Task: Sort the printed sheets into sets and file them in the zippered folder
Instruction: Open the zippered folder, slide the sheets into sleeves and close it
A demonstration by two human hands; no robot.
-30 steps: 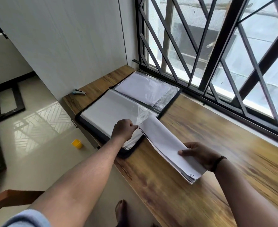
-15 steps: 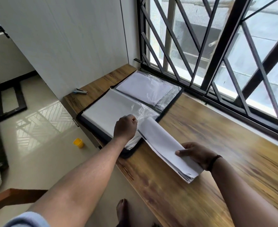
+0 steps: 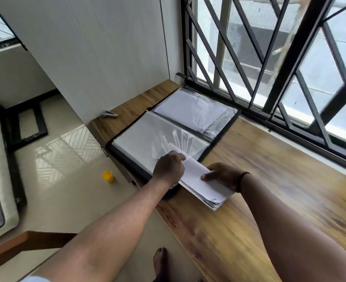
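The black zippered folder (image 3: 225, 129) lies open on the wooden counter (image 3: 269, 190), with clear plastic sleeves on both halves and white paper in the far half. My left hand (image 3: 169, 167) pinches the near sleeve's open edge, which is stretched and wrinkled. A thick set of white printed sheets (image 3: 198, 180) pokes partway into that sleeve. My right hand (image 3: 222, 176) grips the set near its middle, thumb on top. The set's outer end rests on the counter.
A small stapler (image 3: 109, 115) lies at the counter's far left corner by the white wall panel. A barred window runs along the counter's far side. A yellow cup (image 3: 107, 176) stands on the tiled floor below. A bare foot shows near the bottom edge.
The set of sheets has slid further into the near sleeve, and my right hand has come closer to my left. My left hand still holds the sleeve edge.
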